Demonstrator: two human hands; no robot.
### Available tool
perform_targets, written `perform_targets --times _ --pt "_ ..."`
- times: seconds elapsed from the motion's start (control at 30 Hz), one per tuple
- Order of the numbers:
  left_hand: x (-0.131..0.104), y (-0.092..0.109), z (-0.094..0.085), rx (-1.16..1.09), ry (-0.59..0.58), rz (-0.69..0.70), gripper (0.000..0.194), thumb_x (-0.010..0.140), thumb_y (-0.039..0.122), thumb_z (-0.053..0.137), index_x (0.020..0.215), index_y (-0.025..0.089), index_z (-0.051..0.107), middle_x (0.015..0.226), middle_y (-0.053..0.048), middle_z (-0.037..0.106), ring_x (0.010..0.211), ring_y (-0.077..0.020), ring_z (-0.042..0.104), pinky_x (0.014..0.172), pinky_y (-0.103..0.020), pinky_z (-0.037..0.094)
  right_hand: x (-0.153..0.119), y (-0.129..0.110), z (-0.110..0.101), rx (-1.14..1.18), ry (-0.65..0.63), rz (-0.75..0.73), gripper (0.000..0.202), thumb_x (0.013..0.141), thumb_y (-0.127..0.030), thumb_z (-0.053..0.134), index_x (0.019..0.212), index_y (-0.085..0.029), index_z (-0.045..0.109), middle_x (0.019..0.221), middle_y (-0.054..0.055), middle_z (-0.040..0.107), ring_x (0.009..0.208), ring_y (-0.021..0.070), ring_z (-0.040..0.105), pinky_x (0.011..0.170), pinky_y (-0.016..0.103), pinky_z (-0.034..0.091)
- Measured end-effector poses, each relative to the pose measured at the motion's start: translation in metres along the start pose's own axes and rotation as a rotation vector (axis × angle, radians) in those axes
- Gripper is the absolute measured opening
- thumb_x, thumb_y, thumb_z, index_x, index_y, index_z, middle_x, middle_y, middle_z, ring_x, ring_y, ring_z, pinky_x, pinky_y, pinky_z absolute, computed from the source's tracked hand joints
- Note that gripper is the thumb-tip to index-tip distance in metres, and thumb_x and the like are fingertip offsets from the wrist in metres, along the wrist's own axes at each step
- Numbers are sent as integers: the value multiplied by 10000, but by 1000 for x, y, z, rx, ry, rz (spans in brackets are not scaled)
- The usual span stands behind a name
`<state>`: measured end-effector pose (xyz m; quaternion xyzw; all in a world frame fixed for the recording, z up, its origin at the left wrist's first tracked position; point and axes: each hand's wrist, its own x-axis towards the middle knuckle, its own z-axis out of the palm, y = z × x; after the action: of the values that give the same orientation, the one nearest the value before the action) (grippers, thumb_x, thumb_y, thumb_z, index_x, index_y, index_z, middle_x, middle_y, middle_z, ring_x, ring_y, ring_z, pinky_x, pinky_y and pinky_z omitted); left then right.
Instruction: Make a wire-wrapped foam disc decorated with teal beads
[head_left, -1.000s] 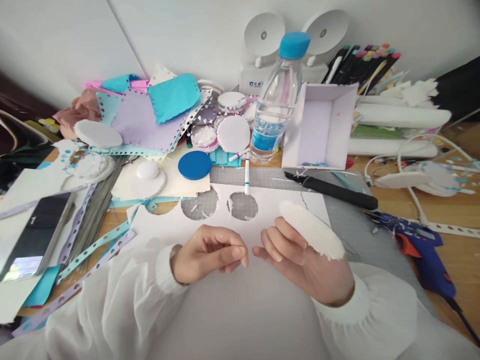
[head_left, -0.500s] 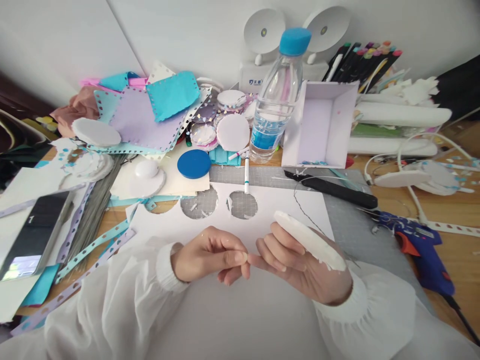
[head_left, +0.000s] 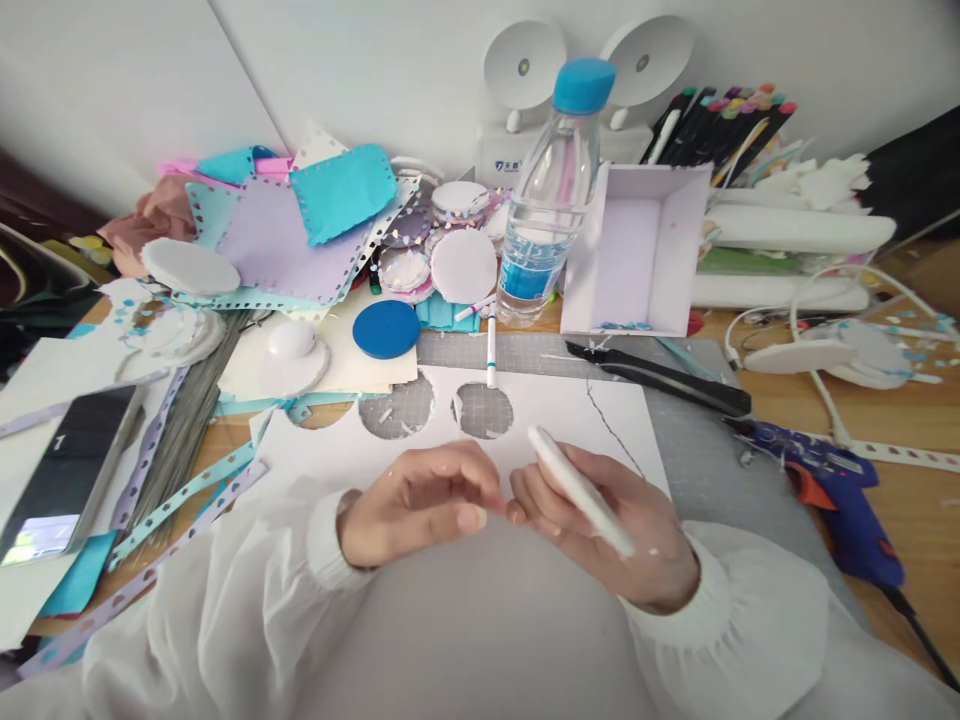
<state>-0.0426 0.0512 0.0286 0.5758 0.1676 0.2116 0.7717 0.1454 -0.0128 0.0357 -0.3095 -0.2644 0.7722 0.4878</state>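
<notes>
Near, the right hand point(head_left: 641, 530) is gripping a thin white disc point(head_left: 581, 490), the left hand point(head_left: 415, 505) holding thumb and fingers apart. Beyond white hole-cut paper point(head_left: 559, 402), a clear blue-capped plastic bottle point(head_left: 546, 212) is standing, a long black cutter point(head_left: 664, 377) lying right.

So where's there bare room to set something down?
The grey mat shows a bare patch right of the white sheet, between the right hand, the black cutter and the blue glue gun. Some wood desk is free right of the glue gun, below the patterned strip. Crowded: the back, around the bottle, and the left, around the phone.
</notes>
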Motion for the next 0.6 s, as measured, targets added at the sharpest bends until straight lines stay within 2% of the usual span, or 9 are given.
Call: perform_targets --times 0.07,0.13,0.2,0.27,0.33,0.4,0.5,0.6 --pt "1 -3 0 18 55 103 530 730 428 717 1164 163 570 1012 -107 568 904 -206 562 823 -356 467 0 3 0 -114 97 28 359 821 -518 538 643 -213 472 609 -17 391 578 133 353 586 287 389" --pt "1 -5 0 37 64 115 689 659 447 771 1248 182 530 1116 -130 543 1012 -255 550 879 -397 458 -1 7 0 -201 147 42 379 818 -535 555 659 -208 448 638 -23 369 580 119 332 531 253 347" --pt "1 -6 -1 75 50 145 617 652 406 790 1191 180 590 1151 -141 543 1057 -272 549 912 -410 451 -1 9 2 -240 163 19 408 835 -550 534 644 -208 420 625 -34 330 563 110 301 502 240 321" --pt "1 -6 -2 112 50 220 453 699 320 768 1109 177 640 1138 -138 566 1070 -263 556 941 -408 441 -1 9 2 -256 188 -29 425 854 -569 493 641 -210 416 621 -37 323 550 108 285 491 240 315" --pt "2 -6 -3 102 73 272 417 732 253 740 1127 189 624 1114 -130 593 1059 -244 570 945 -395 444 -1 8 3 -267 215 -56 422 860 -573 482 653 -210 419 628 -37 336 553 108 290 499 242 322" --pt "3 -8 -3 72 97 271 554 688 249 778 1200 208 569 1151 -131 592 1073 -248 569 928 -384 460 0 8 2 -277 227 -38 410 859 -554 503 657 -209 415 624 -40 335 558 107 302 510 243 324" --pt "3 -10 -2 63 97 216 824 549 283 866 1284 220 499 1265 -153 544 1161 -303 526 954 -423 446 -1 11 -1 -359 191 -16 395 874 -522 505 654 -199 441 611 -36 356 571 108 344 519 246 324" --pt "2 -11 0 90 73 176 813 535 318 872 1263 202 529 1268 -171 553 1195 -342 505 981 -476 419 -3 15 -3 -435 150 -7 395 888 -521 480 668 -194 463 617 -23 415 578 112 383 521 252 322"
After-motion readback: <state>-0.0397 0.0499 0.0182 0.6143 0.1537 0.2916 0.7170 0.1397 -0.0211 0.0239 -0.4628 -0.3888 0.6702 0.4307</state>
